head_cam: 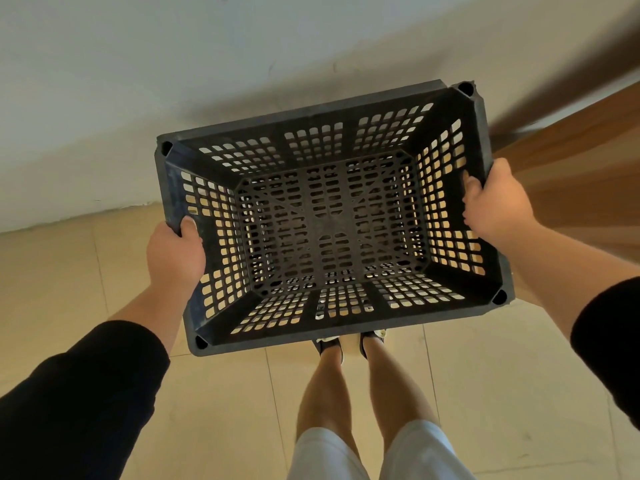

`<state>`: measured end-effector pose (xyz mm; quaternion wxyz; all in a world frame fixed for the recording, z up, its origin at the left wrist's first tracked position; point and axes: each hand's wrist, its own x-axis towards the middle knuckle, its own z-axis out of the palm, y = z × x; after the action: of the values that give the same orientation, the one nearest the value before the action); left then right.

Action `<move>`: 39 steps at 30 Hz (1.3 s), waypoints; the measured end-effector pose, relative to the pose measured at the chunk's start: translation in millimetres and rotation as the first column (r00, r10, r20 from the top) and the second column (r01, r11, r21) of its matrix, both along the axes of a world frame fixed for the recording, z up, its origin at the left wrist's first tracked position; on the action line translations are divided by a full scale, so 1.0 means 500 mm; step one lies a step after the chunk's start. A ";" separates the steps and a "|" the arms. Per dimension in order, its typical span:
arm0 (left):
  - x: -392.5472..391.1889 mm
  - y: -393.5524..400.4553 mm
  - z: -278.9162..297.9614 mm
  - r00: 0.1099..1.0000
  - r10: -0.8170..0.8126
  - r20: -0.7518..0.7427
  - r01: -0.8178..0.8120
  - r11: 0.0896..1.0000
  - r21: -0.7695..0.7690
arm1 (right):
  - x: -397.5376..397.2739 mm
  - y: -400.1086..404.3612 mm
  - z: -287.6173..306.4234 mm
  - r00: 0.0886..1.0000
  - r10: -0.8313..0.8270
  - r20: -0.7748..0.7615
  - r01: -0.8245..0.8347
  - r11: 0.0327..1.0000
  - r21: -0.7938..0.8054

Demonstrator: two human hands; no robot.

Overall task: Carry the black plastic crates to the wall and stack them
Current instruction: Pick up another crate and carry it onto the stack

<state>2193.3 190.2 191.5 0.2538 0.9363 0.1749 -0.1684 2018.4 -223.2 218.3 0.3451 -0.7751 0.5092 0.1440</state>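
Note:
I hold one empty black plastic crate with perforated walls and floor, open side up, in front of my body above the floor. My left hand grips its left short rim, thumb over the edge. My right hand grips the right short rim in the same way. The crate's far long side points at the white wall, which stands just beyond it. No other crate shows in view.
Beige floor tiles lie under me, and my legs and feet stand just behind the crate. A brown wooden surface runs along the right side next to the wall.

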 end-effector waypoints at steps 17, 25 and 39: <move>0.057 -0.018 0.068 0.927 -0.026 -0.374 0.063 0.994 0.088 | 0.043 -0.013 0.056 0.944 0.085 -0.318 -0.038 0.988 0.153; -0.069 -0.095 0.250 0.836 -0.428 -0.342 0.507 0.841 0.187 | -0.033 0.075 0.193 0.936 0.180 -0.304 -0.137 0.978 0.159; -0.224 -0.222 0.562 0.368 -0.873 -0.319 0.928 0.366 0.068 | -0.236 0.272 0.548 0.991 0.005 -0.131 0.004 0.997 0.071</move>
<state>2081.3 79.0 472.7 -0.0164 0.8733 -0.3228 -0.3645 1900.7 -87.2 492.2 0.3383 -0.7514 0.5252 0.2127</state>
